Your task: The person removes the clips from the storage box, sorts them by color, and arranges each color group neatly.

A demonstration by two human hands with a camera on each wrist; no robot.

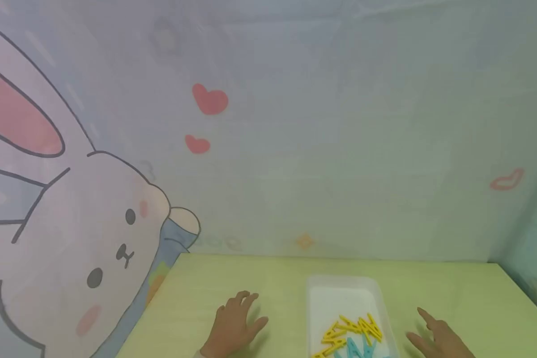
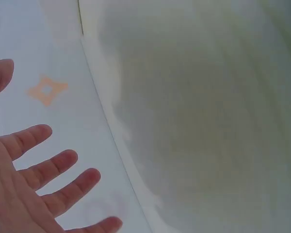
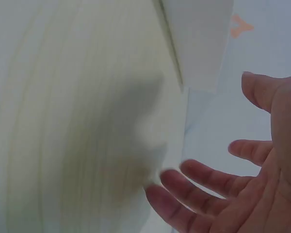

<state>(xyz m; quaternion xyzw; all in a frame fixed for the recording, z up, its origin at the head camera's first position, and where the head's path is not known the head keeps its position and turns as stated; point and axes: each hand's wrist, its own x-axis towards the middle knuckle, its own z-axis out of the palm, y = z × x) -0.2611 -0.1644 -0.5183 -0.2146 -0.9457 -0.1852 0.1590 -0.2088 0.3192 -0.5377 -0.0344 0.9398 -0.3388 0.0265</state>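
At the near edge of the head view, the left hand (image 1: 232, 325) lies palm down on the pale green table (image 1: 273, 278), its grip loose and wide with the fingers spread and nothing held. The left wrist view shows the same hand (image 2: 24, 184) from the palm side, fingers (image 2: 63, 162) straight and apart, with blurred table surface beyond them.

To the right of it, just apart, stands a clear plastic tray (image 1: 315, 298), long side running near to far. In the near half of the tray lies a heap of yellow clothes pegs (image 1: 353, 330), and nearer still, at the bottom edge of the view, a few blue clothes pegs (image 1: 355, 348) partly cut off by the frame. The far half of the tray shows only its pale floor.

Right of the tray, the right hand (image 1: 438, 338) hovers or rests low over the table, near the tray's right wall but not touching it; its grip is likewise wide and holds nothing, the forefinger pointing far and left. The right wrist view shows this hand (image 3: 247, 194) with straight, separated fingers (image 3: 203, 177) and its shadow on the table.

Beyond the table's far edge hangs a pale curtain (image 1: 340, 149) printed with a cartoon rabbit (image 1: 94, 238) at the left, two red hearts (image 1: 210, 99) above, and a small orange diamond (image 1: 304, 242).
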